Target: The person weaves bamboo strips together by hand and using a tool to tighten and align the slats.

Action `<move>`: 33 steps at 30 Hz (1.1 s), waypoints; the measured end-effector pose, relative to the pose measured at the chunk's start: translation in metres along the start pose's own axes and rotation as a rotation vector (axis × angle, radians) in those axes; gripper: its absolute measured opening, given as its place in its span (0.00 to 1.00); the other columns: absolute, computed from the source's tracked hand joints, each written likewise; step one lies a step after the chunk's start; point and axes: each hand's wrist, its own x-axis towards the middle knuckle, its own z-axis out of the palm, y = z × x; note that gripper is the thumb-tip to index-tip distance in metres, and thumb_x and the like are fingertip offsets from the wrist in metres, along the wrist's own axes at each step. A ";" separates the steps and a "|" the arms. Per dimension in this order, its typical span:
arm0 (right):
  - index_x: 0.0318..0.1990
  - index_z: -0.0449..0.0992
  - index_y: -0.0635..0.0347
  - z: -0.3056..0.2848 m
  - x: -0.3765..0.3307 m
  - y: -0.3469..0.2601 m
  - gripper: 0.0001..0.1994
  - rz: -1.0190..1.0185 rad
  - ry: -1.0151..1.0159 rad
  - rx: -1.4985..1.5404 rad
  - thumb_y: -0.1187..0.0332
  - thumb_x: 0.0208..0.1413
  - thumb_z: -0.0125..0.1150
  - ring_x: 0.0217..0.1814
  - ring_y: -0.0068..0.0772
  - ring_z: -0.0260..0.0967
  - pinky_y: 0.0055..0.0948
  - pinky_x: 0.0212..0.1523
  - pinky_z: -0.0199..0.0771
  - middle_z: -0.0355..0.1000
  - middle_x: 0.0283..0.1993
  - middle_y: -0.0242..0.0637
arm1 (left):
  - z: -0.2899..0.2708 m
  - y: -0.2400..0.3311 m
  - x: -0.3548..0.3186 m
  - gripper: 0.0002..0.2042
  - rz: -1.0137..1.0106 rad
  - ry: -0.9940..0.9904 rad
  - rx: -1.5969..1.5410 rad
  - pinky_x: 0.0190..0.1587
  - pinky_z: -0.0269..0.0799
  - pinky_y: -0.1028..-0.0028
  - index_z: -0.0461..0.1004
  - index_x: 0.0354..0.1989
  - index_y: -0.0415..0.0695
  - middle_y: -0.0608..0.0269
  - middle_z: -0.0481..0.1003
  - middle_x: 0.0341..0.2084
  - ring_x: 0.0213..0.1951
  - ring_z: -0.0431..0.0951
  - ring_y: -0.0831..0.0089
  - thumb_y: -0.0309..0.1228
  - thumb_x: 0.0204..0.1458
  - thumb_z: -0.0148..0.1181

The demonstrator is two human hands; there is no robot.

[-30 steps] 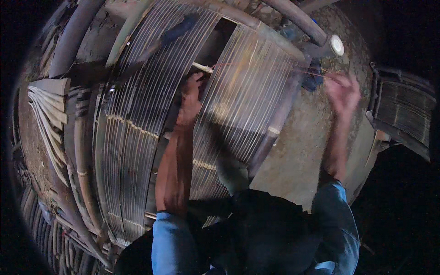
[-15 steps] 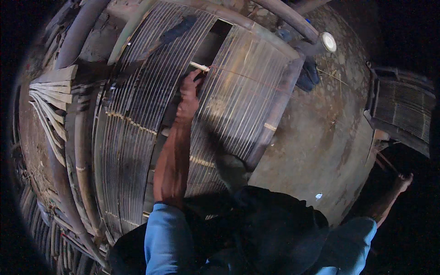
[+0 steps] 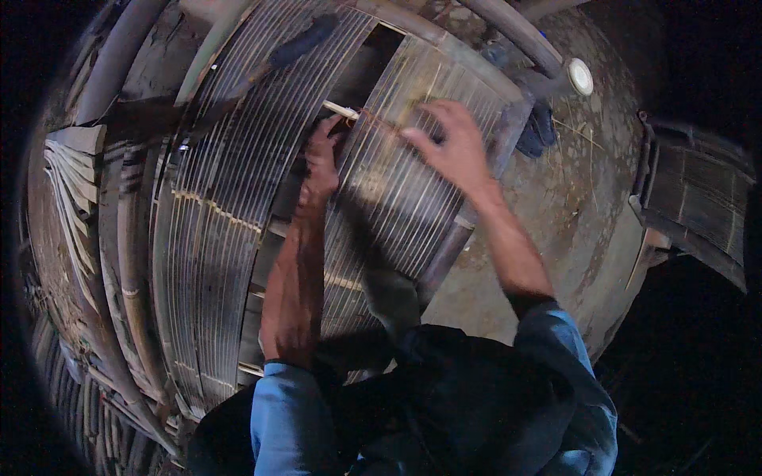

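Note:
A slatted bamboo bed-like frame lies below me, with a dark gap (image 3: 369, 67) between its left slatted panel (image 3: 230, 159) and right slatted panel (image 3: 413, 190). My left hand (image 3: 321, 155) is at this gap, its fingers bent in beside a short pale stick (image 3: 341, 109) that lies across it. What those fingers grip is hidden. A thin reddish cord (image 3: 379, 122) runs from the stick over the right panel. Above that panel is my right hand (image 3: 456, 147), slightly blurred, thumb and forefinger apart near the cord. I see nothing held in it.
A fan of pale split strips (image 3: 75, 159) sits at the left beside bamboo poles (image 3: 131, 238). Dark sandals (image 3: 538, 131) and a pole with a round pale end (image 3: 580, 77) are beyond the right panel. Another slatted frame (image 3: 698, 186) stands far right on the earthen floor.
My right hand has come from the far right, out past the floor, back over the right panel near the cord. My left hand stays beside the stick at the gap.

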 end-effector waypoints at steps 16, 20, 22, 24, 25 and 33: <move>0.50 0.79 0.67 -0.282 -0.071 0.229 0.16 0.682 0.631 0.223 0.65 0.60 0.64 0.51 0.34 0.74 0.33 0.55 0.72 0.79 0.48 0.41 | 0.022 0.005 0.000 0.21 0.051 0.065 -0.062 0.66 0.62 0.64 0.71 0.64 0.46 0.57 0.70 0.62 0.63 0.68 0.63 0.37 0.67 0.40; 0.60 0.71 0.66 -0.157 -0.025 0.104 0.25 0.199 0.492 0.006 0.68 0.56 0.70 0.55 0.44 0.73 0.38 0.58 0.71 0.74 0.56 0.49 | -0.012 -0.009 -0.002 0.25 -0.163 0.218 -0.195 0.66 0.60 0.63 0.61 0.70 0.48 0.55 0.70 0.64 0.61 0.69 0.62 0.43 0.68 0.36; 0.61 0.71 0.64 -0.081 -0.010 0.033 0.28 0.192 0.322 -0.125 0.62 0.55 0.72 0.58 0.43 0.70 0.39 0.60 0.68 0.73 0.55 0.48 | -0.017 -0.009 0.005 0.27 -0.355 0.177 -0.141 0.65 0.60 0.62 0.52 0.74 0.49 0.53 0.69 0.65 0.60 0.70 0.60 0.44 0.69 0.35; 0.63 0.70 0.62 -0.028 -0.004 0.021 0.34 0.015 0.103 -0.091 0.55 0.51 0.74 0.66 0.53 0.61 0.44 0.65 0.62 0.67 0.61 0.51 | 0.011 -0.009 0.012 0.27 -0.340 0.146 -0.186 0.66 0.60 0.62 0.55 0.73 0.48 0.54 0.70 0.64 0.60 0.70 0.60 0.44 0.69 0.34; 0.60 0.71 0.63 -0.002 -0.001 0.002 0.32 0.051 0.059 -0.012 0.58 0.50 0.74 0.64 0.55 0.62 0.45 0.65 0.63 0.67 0.60 0.50 | 0.015 -0.009 0.012 0.26 -0.325 0.156 -0.200 0.66 0.61 0.62 0.58 0.72 0.47 0.54 0.70 0.64 0.61 0.69 0.61 0.44 0.69 0.34; 0.36 0.81 0.63 0.065 0.000 -0.015 0.12 -0.035 -0.058 0.106 0.69 0.46 0.75 0.55 0.48 0.63 0.42 0.57 0.67 0.67 0.51 0.43 | -0.010 -0.047 -0.003 0.21 0.099 -0.025 0.295 0.52 0.74 0.66 0.73 0.60 0.41 0.59 0.78 0.44 0.47 0.78 0.66 0.42 0.69 0.44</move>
